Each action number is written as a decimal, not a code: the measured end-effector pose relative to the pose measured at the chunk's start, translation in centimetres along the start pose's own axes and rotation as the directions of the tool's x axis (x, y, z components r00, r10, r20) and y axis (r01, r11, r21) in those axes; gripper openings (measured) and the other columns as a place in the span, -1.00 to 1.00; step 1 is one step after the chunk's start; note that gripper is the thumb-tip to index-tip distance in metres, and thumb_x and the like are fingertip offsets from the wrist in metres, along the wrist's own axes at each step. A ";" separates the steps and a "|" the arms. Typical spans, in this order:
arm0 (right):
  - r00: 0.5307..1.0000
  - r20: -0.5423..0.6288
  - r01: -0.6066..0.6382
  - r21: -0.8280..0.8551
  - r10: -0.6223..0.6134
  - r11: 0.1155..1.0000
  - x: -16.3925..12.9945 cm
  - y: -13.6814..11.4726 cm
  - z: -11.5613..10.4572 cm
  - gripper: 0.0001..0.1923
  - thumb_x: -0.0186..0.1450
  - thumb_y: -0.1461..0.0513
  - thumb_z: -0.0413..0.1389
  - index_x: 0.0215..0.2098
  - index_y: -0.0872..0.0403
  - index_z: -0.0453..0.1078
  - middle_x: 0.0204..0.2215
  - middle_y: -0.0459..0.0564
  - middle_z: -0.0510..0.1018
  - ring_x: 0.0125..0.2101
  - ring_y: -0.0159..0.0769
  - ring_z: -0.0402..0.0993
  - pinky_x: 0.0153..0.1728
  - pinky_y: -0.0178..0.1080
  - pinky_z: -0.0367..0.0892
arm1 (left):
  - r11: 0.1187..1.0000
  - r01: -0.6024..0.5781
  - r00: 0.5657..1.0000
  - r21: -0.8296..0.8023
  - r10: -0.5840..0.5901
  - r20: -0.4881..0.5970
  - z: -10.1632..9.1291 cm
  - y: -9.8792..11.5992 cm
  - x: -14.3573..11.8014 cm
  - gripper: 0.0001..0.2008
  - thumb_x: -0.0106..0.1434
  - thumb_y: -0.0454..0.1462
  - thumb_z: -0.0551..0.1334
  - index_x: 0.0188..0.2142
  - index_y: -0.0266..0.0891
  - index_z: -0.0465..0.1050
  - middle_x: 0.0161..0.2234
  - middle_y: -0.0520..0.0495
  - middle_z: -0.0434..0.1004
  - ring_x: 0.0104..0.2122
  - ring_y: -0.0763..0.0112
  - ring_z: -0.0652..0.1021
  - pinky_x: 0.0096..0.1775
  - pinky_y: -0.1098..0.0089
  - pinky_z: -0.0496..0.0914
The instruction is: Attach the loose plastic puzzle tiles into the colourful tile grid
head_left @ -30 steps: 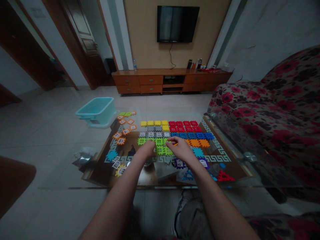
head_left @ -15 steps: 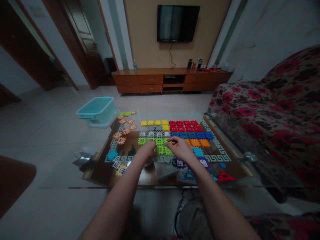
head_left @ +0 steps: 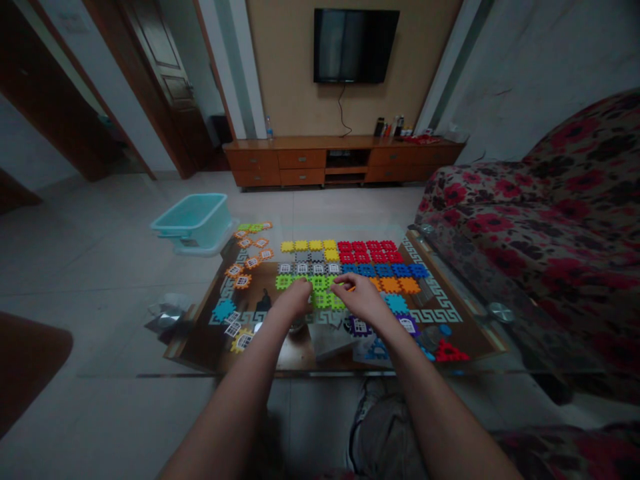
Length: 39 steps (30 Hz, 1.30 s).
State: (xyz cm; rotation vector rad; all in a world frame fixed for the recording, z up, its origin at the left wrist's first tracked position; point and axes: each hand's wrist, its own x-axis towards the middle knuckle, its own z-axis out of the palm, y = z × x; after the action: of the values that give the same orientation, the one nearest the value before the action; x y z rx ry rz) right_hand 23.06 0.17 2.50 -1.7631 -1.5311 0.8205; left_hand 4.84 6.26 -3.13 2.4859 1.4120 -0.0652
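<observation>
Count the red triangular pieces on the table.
1: a red triangle at the table's near right corner, beside blue pieces. Others may hide under the right hand.

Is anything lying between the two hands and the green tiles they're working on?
Nothing visible. The left hand and right hand both rest directly on the green tiles, at the near edge of the joined sheet on the glass table. The loose purple tile lies nearer the person, beside the right wrist.
</observation>
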 end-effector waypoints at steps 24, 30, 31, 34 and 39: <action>0.999 0.001 0.032 -0.044 -0.032 0.999 -0.1 0.3 0.3 -0.74 0.21 0.14 0.16 -0.24 0.15 0.54 -0.43 0.01 0.59 -0.40 -0.25 0.48 -0.34 -0.27 0.28 | 1.000 0.021 1.000 -0.014 -0.021 0.014 -0.4 0.3 -0.3 -0.75 0.12 -0.36 0.28 -0.16 -0.27 0.46 -0.07 -0.21 0.48 -0.06 0.23 0.52 -0.04 0.36 0.40; 0.999 0.000 0.052 -0.034 -0.052 0.998 -0.1 0.4 0.3 -0.73 0.21 0.13 0.15 -0.24 0.14 0.54 -0.43 -0.01 0.59 -0.41 -0.26 0.48 -0.35 -0.28 0.29 | 1.000 0.021 1.000 -0.014 -0.020 0.013 -0.6 0.4 -0.4 -0.75 0.12 -0.32 0.30 -0.17 -0.28 0.46 -0.07 -0.21 0.48 -0.06 0.22 0.52 -0.04 0.35 0.40; 0.998 -0.001 0.055 -0.035 -0.055 0.998 -0.2 0.4 0.3 -0.73 0.21 0.13 0.15 -0.24 0.14 0.54 -0.44 0.00 0.59 -0.41 -0.26 0.48 -0.35 -0.28 0.29 | 1.000 0.022 1.000 -0.014 -0.021 0.012 -0.5 0.3 -0.4 -0.75 0.12 -0.32 0.30 -0.17 -0.28 0.46 -0.07 -0.22 0.48 -0.06 0.21 0.52 -0.03 0.35 0.40; 0.998 -0.004 0.064 -0.043 -0.065 0.997 -0.2 0.4 0.3 -0.73 0.21 0.12 0.15 -0.25 0.14 0.54 -0.44 0.00 0.59 -0.41 -0.26 0.48 -0.35 -0.28 0.29 | 0.999 0.026 1.000 -0.019 -0.026 0.010 -0.5 0.2 -0.3 -0.74 0.12 -0.32 0.30 -0.16 -0.27 0.45 -0.07 -0.21 0.47 -0.06 0.21 0.51 -0.01 0.34 0.39; 0.998 0.001 0.060 -0.057 -0.060 0.997 -0.1 0.4 0.3 -0.73 0.21 0.12 0.16 -0.24 0.14 0.55 -0.44 0.00 0.59 -0.42 -0.26 0.48 -0.35 -0.28 0.29 | 0.999 0.040 0.999 -0.026 -0.040 0.012 -0.6 0.2 -0.3 -0.72 0.09 -0.36 0.31 -0.16 -0.26 0.43 -0.05 -0.20 0.47 -0.04 0.24 0.50 0.00 0.34 0.38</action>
State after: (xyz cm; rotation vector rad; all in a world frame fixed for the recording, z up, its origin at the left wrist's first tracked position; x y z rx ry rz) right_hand 23.10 0.04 1.99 -1.7489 -1.6142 0.7535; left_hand 4.78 6.04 -2.49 2.4322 1.4490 -0.0687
